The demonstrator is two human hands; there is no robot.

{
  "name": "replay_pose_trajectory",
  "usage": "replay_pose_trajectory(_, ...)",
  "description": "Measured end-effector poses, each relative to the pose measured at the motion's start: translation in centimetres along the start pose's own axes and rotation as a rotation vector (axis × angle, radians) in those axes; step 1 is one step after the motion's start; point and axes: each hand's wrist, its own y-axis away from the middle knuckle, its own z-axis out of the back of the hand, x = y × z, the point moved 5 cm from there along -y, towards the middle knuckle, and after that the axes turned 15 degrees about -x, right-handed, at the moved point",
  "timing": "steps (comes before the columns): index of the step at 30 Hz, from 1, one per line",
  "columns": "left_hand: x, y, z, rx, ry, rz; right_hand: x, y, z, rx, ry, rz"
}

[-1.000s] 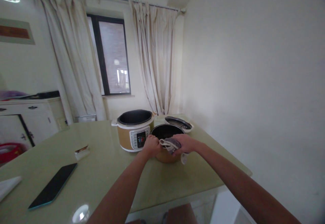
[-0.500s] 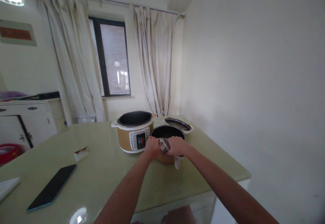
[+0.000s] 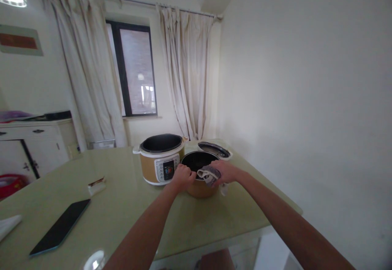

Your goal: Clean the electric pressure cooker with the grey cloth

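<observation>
Inner pot (image 3: pixel 200 191): it stands upright on the counter (image 3: pixel 128 204), golden outside and dark inside, with its opening facing up
Left hand (image 3: pixel 183 176): its fingers are curled over the near left part of the rim of the inner pot and pinch it
Right hand (image 3: pixel 226 171): its fingers are closed on a grey cloth (image 3: pixel 209 175) at the near right part of this rim; one pale end of the cloth hangs lower, outside the pot
Electric cooker (image 3: pixel 148 170): it stands open just to the left of the inner pot, the control panel (image 3: pixel 168 170) turned toward the person
Lid (image 3: pixel 215 150): it lies behind the inner pot, more to the right, with its underside up
Left part of the counter: a small white packet (image 3: pixel 97 187) and a dark flat device (image 3: pixel 61 226) lie there, well apart from the hands
</observation>
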Motion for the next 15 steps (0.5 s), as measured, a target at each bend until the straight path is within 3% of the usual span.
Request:
replay_pose_trajectory(4, 0.0, 0.1, -0.2, -0.023, -0.005, -0.031, 0.8, -0.2, 0.1, -0.034, 0.070, -0.087)
replay_pose_trajectory(10, 0.6, 0.2, -0.3, -0.067, 0.024, -0.053, 4.6, -0.7, -0.8, 0.007, 0.112, -0.251)
replay_pose_trajectory(15, 1.3, 0.2, -0.1, -0.080, 0.078, -0.022, 5.0, -0.1, -0.9, -0.115, 0.059, -0.153)
